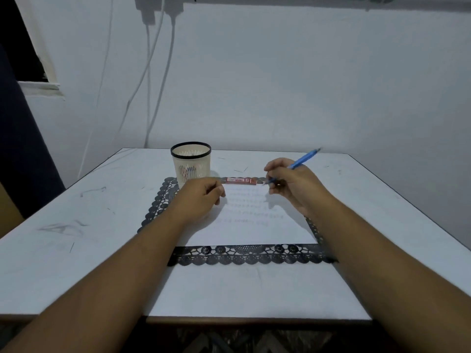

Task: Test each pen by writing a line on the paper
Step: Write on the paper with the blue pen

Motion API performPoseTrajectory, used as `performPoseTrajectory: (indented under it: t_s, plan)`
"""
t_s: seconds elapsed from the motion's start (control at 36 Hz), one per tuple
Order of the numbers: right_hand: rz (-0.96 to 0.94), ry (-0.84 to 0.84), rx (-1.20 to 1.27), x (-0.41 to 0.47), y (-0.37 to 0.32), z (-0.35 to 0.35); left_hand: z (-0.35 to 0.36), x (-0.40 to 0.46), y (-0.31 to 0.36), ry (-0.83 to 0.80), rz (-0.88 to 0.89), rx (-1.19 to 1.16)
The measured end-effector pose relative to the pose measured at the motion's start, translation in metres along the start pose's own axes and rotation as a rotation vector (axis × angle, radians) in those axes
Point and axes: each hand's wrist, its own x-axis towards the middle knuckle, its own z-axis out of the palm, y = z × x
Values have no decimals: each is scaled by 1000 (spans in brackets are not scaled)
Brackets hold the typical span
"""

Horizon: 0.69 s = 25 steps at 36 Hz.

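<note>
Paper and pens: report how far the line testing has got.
Done: the paper already carries several faint rows of writing. In hand: the right hand grips a blue pen, tip near the sheet's far edge; whether it touches is unclear. The left hand rests on the sheet's left side, fingers curled. Left: coloured items show through the cup, perhaps pens, count unclear. A red case lies beyond the paper.

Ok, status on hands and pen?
Right hand grips blue pen, tip at paper's top edge. Left hand rests on paper. Nothing in the way.
</note>
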Motion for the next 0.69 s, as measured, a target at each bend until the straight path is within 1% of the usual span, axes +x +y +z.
performPoseTrajectory:
  t_s: [0.08,0.17,0.28,0.36,0.44,0.5,0.58,0.69]
  plan:
    - [29,-53,-97,-11,9,-4,-1,0,-4,-69,-73,43]
    - [36,-73,-120,-26,17,-8,-3,2,-5,-145,-89,82]
    - [32,-44,-144,-33,24,-15,-2,-1,-2,-175,-29,196]
    - [37,1,-99,-27,26,-23,-5,-2,-4,-150,-44,166]
    - [50,74,-19,-22,26,-31,-13,0,-4,-139,-67,108]
    - [74,112,106,-21,25,-34,-19,2,-4,-145,-82,74]
    - [62,172,295,-19,24,-38,-25,4,-9,-133,-103,34]
    - [39,244,460,-18,23,-44,-31,6,-12,-151,-122,-12]
